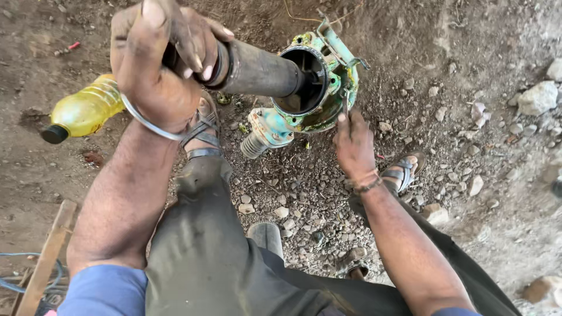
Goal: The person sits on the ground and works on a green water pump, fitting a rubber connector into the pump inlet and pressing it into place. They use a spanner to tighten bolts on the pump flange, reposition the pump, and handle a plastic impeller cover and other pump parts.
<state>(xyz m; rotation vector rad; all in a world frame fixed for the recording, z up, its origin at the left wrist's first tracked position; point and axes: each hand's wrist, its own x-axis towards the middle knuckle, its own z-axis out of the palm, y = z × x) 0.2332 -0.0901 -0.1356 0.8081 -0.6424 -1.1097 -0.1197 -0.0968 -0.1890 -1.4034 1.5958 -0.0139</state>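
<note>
My left hand (155, 55) grips a dark metal cylinder (257, 71), a shaft-like part, whose far end sits in the round opening of a worn teal pump housing (310, 88). The housing stands on gravelly ground, with a ribbed stub (254, 143) at its lower left. My right hand (351, 143) holds a thin metal tool (345, 105) against the housing's lower right rim. A metal bangle circles my left wrist.
A yellow plastic bottle (85, 111) with a dark cap lies on the dirt at left. My sandalled feet (404, 169) flank the housing. Loose stones (537, 96) lie at right. A wooden strip (47, 257) and blue cable are at lower left.
</note>
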